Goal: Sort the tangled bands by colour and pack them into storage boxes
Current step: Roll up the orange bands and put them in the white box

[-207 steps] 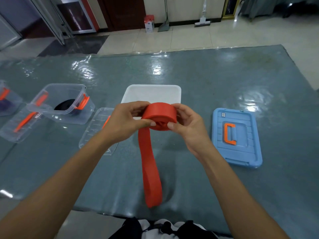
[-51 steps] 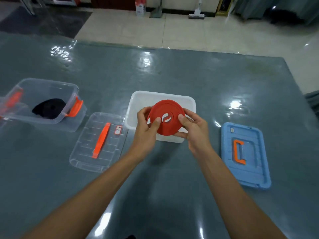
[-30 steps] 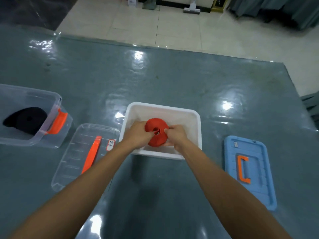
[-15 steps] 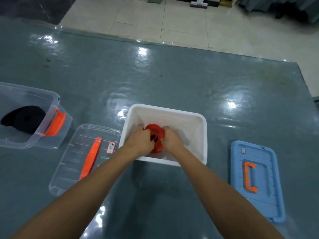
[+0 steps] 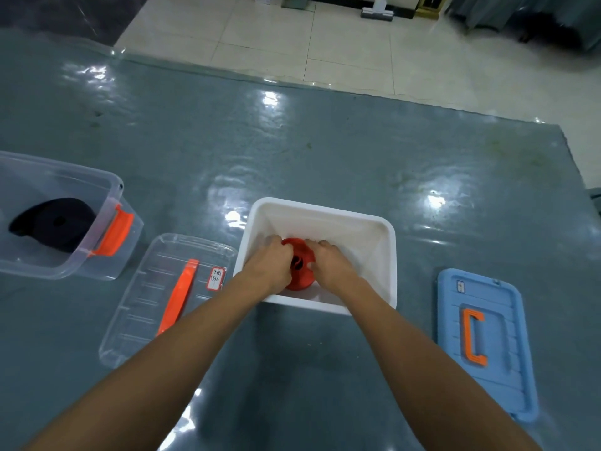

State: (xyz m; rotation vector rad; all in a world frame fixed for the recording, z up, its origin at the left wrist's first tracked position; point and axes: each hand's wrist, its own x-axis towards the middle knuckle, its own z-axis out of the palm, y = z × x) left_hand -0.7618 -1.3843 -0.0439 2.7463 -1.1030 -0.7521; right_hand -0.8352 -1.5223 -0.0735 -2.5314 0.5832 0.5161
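Note:
A rolled red band [image 5: 300, 265] sits low inside the white storage box [image 5: 388, 255] at the table's middle. My left hand [image 5: 268, 265] grips the roll's left side and my right hand [image 5: 328, 263] grips its right side; both hands reach down into the box and hide much of the roll. A rolled black band [image 5: 55, 222] lies in the clear storage box [image 5: 110, 193] with orange latches at the left.
A clear lid [image 5: 143, 307] with an orange handle lies between the two boxes. A blue lid [image 5: 487, 340] with an orange handle lies to the right of the white box. The grey-blue table [image 5: 325, 151] ends at a tiled floor beyond.
Both hands finished rolling the red band, carried the roll forward and lowered it into the white box; over the last half second it has sunk slightly deeper.

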